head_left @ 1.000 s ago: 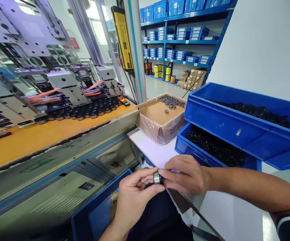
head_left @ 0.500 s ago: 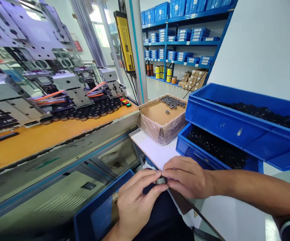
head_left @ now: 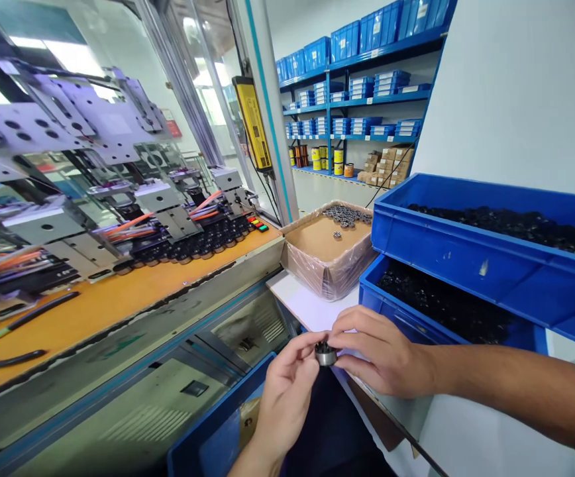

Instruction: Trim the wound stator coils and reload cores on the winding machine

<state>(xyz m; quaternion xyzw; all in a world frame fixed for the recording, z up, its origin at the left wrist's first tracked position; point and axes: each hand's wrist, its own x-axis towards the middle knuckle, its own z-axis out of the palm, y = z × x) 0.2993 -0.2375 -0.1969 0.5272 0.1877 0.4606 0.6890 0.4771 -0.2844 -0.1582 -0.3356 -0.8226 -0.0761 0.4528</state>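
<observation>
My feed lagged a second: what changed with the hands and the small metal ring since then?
The small silver metal ring has turned: its open, dark-centred face now points up, where its shiny side band showed before. Both the left hand and right hand still pinch it. The camera view shifted slightly. The blue plastic bins and cardboard box stayed put.

Blue bins (head_left: 446,248), orange machine bed (head_left: 118,298), silver-and-black ring (head_left: 325,355)

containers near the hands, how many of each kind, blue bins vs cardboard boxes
Blue bins beside the hands: 3 (upper bin of black parts, lower bin of black parts, bin at the lap)
Cardboard boxes: 1 (plastic-wrapped box with metal rings)
Total: 4
Shelf bins at the back are not counted. Both hands, left hand and right hand, pinch one small metal ring.
</observation>
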